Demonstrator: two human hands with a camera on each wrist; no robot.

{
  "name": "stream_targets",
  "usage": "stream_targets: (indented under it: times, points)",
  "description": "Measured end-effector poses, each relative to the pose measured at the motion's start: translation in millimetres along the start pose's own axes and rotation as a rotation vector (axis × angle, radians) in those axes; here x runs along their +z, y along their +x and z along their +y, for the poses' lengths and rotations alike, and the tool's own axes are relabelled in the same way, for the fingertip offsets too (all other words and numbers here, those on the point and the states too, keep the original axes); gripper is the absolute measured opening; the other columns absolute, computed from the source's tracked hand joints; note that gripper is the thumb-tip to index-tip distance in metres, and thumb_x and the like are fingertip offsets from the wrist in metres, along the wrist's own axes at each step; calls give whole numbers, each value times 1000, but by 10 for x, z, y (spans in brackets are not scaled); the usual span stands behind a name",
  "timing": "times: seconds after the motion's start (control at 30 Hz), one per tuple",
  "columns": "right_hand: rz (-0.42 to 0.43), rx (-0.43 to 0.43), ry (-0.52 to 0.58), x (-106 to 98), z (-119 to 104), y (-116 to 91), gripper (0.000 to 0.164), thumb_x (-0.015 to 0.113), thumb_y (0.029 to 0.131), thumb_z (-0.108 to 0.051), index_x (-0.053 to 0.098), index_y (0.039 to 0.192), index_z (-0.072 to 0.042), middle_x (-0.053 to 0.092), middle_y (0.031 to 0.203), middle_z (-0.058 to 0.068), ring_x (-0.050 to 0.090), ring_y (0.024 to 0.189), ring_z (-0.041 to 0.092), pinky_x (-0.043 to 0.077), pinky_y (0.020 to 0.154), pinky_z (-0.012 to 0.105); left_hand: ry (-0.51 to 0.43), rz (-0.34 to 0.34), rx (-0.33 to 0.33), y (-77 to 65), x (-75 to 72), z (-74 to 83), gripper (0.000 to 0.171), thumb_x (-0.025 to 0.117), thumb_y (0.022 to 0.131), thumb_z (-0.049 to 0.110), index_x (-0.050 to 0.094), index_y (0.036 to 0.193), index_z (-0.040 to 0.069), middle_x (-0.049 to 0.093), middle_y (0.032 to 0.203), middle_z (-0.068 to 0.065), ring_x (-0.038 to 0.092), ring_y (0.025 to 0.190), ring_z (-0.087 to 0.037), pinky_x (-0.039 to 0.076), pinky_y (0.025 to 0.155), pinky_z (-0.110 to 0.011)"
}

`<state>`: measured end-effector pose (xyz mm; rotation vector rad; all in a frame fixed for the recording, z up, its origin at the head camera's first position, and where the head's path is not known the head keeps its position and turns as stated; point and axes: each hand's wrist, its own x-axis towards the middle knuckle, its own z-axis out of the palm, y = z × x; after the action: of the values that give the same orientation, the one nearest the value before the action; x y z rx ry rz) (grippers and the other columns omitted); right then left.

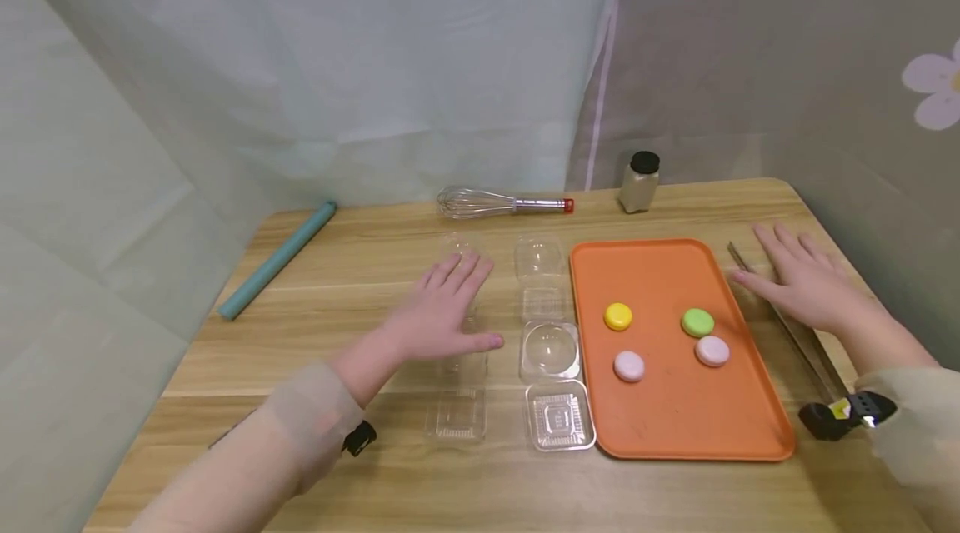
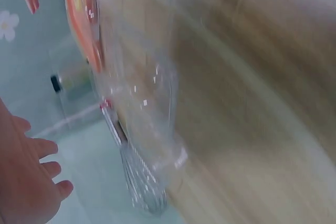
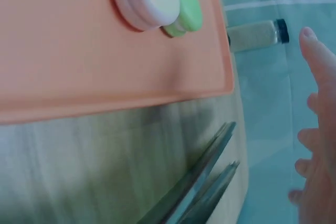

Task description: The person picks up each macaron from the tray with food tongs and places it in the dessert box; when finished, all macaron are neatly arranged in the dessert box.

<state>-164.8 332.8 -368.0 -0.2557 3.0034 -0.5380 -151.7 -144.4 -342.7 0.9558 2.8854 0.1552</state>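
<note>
Left hand: spread wide, empty, over clear clamshell boxes. Right hand: likewise, near metal tongs; orange tray, 4 macarons to its left. Possible failure: low leftward sweep, scattering macarons.

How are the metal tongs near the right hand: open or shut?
Open. In the right wrist view, the tongs lie with their two tips apart, and the table shows between them.
</note>
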Motion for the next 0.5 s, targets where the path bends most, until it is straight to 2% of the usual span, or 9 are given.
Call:
stream_targets:
  times: [0.2,0.3,0.5]
  points:
    - [159,13,61,54,143,-58,82,52,93,-42,13,146,7,19,141,40,14,125,60,9,97,71,-29,-69,93,-20,150,234,105,48,79,73,1,152,14,1,156,-9,-1,141,-31,6,110,-51]
    - [174,62,100,86,202,-91,84,54,92,-43,12,146,6,18,141,40,12,124,63,11,92,74,-19,-85,149,-26,239,313,107,47,77,76,1,152,14,1,157,-8,0,141,-30,8,110,-51]
    - [171,111,138,182,340,-140,87,55,91,-42,9,145,9,17,137,44,12,122,64,13,90,73,-46,-46,202,-42,360,406,111,57,72,74,10,151,12,11,155,-10,13,139,-32,16,108,-55]
